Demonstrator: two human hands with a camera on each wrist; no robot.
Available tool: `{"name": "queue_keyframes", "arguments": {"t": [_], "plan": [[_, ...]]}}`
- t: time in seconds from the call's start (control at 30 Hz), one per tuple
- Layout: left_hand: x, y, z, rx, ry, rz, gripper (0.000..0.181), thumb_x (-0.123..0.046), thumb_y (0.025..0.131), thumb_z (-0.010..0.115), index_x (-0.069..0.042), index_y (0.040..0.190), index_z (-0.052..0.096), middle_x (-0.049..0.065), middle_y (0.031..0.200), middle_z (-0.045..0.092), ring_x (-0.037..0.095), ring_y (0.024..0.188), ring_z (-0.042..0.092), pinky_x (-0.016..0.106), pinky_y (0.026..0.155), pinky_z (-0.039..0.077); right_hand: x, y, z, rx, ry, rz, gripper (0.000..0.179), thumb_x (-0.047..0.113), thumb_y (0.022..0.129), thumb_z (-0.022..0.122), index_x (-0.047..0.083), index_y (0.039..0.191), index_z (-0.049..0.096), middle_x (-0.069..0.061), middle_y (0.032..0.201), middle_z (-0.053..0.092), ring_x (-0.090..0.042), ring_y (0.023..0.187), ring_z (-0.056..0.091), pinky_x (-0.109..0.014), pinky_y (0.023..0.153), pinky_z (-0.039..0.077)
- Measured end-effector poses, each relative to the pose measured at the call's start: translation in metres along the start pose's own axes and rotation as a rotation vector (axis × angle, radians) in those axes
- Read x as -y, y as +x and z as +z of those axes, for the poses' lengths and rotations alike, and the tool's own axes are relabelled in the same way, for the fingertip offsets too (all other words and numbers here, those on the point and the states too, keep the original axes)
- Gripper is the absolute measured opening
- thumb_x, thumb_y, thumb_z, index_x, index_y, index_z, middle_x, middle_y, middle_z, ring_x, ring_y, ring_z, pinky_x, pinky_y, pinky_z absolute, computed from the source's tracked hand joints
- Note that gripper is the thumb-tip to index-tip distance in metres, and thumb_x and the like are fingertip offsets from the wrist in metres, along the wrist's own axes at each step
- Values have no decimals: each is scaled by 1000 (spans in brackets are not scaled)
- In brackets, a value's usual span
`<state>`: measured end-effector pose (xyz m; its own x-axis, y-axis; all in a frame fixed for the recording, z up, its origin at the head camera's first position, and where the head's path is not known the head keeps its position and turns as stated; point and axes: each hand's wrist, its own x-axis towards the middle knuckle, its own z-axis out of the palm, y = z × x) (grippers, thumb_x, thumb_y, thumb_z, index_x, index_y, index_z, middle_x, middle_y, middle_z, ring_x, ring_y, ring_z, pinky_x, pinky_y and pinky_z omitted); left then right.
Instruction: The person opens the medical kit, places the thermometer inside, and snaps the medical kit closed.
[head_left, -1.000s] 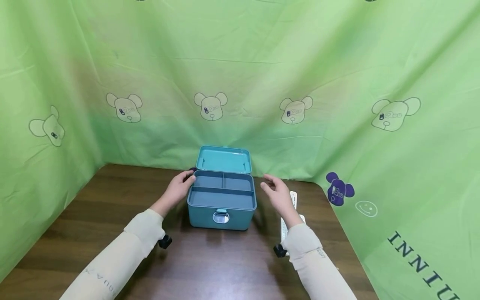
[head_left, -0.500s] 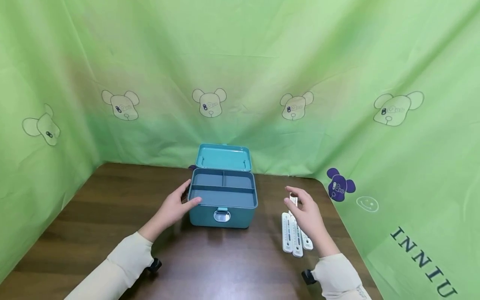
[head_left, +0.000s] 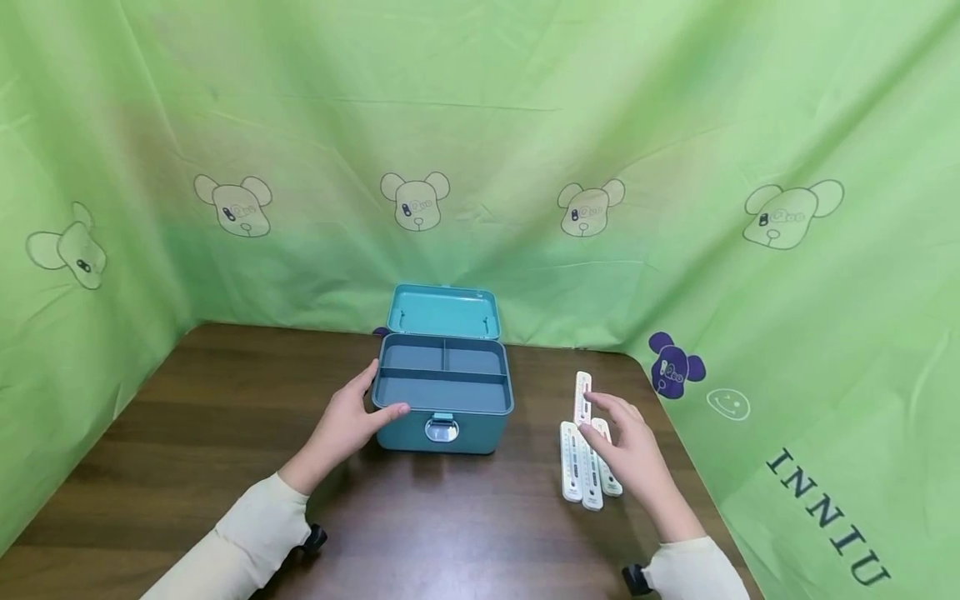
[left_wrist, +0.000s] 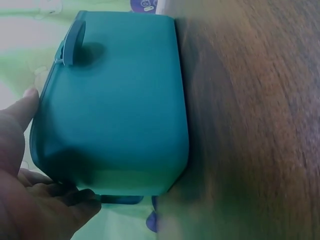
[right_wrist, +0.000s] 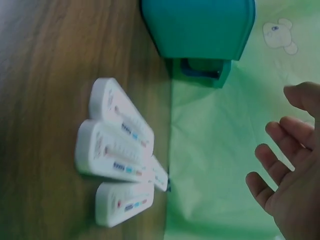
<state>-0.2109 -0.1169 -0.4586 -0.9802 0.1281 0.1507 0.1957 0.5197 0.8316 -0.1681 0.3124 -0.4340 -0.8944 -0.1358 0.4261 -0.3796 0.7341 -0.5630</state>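
Note:
A teal storage box (head_left: 442,429) stands with its lid (head_left: 444,312) tipped back and a grey-blue divided tray (head_left: 441,392) in its top. My left hand (head_left: 341,427) rests at its front left corner, thumb straight along the front rim and fingers against the left side. In the left wrist view, those fingers (left_wrist: 75,205) lie by the side wall of the box. To the right, several flat white thermometers (head_left: 572,462) with printed scales lie on the table, partly overlapping. My right hand (head_left: 626,442) hovers over their right side, fingers spread and holding nothing.
The brown wooden table (head_left: 225,400) carries the box near its back edge. Behind and beside it hangs a green curtain (head_left: 495,142) printed with bear heads. A handle (right_wrist: 202,70) shows on the box in the right wrist view.
My right hand has moved right, from beside the box to over the thermometers, which have come into fuller view. My left hand has slid from the box's left back side to its front corner.

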Motion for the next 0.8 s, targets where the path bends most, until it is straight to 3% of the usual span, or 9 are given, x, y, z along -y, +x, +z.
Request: {"name": "queue_keyframes", "arguments": {"t": [0.17, 0.57, 0.8], "plan": [[-3, -3, 1, -18, 19, -7, 104, -53, 87, 78, -1, 161, 26, 18, 164, 33, 35, 150, 35, 55, 118, 36, -9, -13, -6, 19, -30, -5, 54, 10, 89, 79, 3, 139, 59, -17, 140, 61, -36, 129, 51, -58, 106, 38], [-11, -6, 0, 24, 55, -31, 101, -52, 92, 73, 2, 160, 22, 19, 166, 28, 35, 152, 32, 53, 120, 34, -39, -42, -13, 56, -68, 75, 61, 7, 81, 84, -4, 136, 59, -24, 136, 61, -44, 125, 53, -65, 103, 40], [-11, -7, 2, 46, -15, -77, 98, -45, 95, 72, -4, 163, 16, 16, 167, 25, 34, 153, 27, 54, 119, 35, -55, -49, -16, 120, -93, 161, 65, 15, 82, 85, -5, 137, 58, -27, 137, 60, -49, 124, 56, -66, 102, 43]]}}
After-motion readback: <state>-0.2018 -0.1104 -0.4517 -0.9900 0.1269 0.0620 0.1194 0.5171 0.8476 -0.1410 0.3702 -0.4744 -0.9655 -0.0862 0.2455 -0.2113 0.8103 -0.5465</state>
